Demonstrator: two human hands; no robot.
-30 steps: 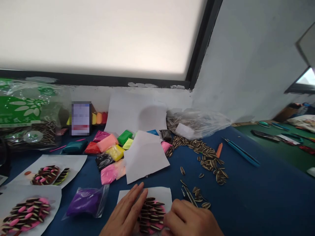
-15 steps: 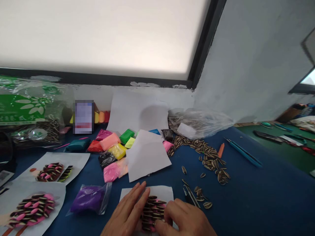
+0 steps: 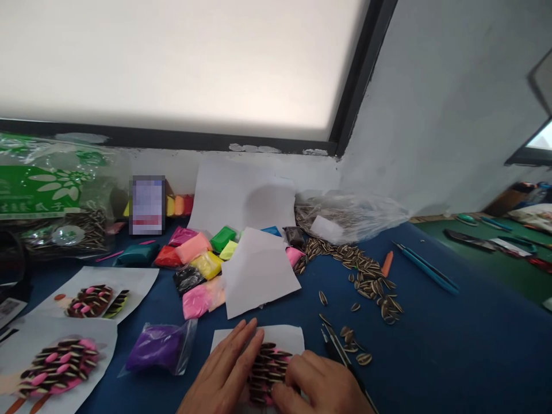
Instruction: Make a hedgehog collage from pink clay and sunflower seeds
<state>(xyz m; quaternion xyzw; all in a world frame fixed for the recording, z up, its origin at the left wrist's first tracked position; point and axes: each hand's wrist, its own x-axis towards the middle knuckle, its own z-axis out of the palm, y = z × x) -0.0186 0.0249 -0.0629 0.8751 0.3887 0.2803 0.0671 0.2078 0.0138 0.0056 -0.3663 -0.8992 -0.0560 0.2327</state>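
A white paper sheet (image 3: 283, 333) lies before me, bearing a pink clay shape (image 3: 268, 372) covered in rows of sunflower seeds. My left hand (image 3: 224, 368) lies along the shape's left side, fingers stretched out and nearly together. At its right edge, my right hand (image 3: 322, 384) has curled fingers, with thumb and forefinger bent close together against the seeds. Whatever is between those fingertips is hidden. Right of this hand lie dark tweezers (image 3: 336, 342) and a few loose sunflower seeds (image 3: 348, 339).
Left are two finished-looking seed pictures on paper (image 3: 81, 391) and a purple clay bag (image 3: 156, 348). Behind are colourful clay packets (image 3: 206, 264), a blank paper (image 3: 259, 270) and a seed pile (image 3: 362, 264). Blue tweezers (image 3: 426, 267) and an orange clay stick (image 3: 387, 263) lie right.
My right hand has shifted slightly left, and more of the tweezers shows beside it. My left hand has stayed almost still on the paper.
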